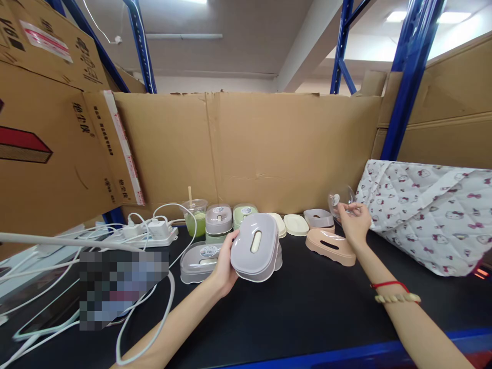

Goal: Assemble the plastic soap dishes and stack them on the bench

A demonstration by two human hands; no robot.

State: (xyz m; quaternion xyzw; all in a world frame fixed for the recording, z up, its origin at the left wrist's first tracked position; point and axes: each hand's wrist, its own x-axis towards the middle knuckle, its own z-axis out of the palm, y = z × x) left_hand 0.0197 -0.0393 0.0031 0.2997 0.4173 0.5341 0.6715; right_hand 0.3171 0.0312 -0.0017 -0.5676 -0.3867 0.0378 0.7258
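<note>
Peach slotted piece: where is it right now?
The peach slotted piece is right of centre in the head view, just in front of the pale mauve piece, near the right hand.

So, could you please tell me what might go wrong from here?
The left hand holds the grey box tilted, by one side, so its grip might slip. The green drink stands close to the power strip, so a knock could wet it. A white cable loop crosses the left forearm in this view, so it might snag if the arm moves.
</note>
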